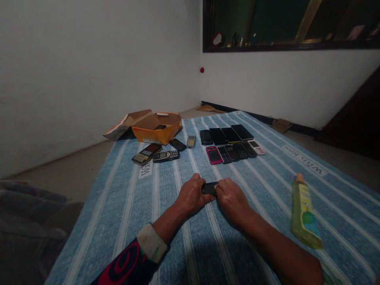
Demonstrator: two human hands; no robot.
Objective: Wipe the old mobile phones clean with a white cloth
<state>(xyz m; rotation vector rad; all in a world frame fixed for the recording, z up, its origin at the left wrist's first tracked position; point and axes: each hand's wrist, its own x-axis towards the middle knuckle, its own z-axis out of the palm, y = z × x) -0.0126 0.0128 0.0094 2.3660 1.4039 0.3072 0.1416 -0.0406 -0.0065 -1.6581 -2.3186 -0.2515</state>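
Observation:
A small black phone [209, 188] is held between my two hands, above the blue striped cloth. My left hand [192, 194] grips its left end, thumb along the lower edge. At the right end, my right hand [232, 198] has its fingers closed round it. Beyond them, phones lie in two rows, among them a pink one [213, 155] at the front left and a large black one [242, 132] at the back right. To the left are a grey phone [147, 153], a dark phone with a keypad [166, 156] and a small beige one [191, 141].
An open orange cardboard box [166, 133] with a dark object inside stands at the back left of the striped cloth [118, 221]. A bottle of yellow-green liquid [305, 213] lies to the right of my right arm. Walls rise behind.

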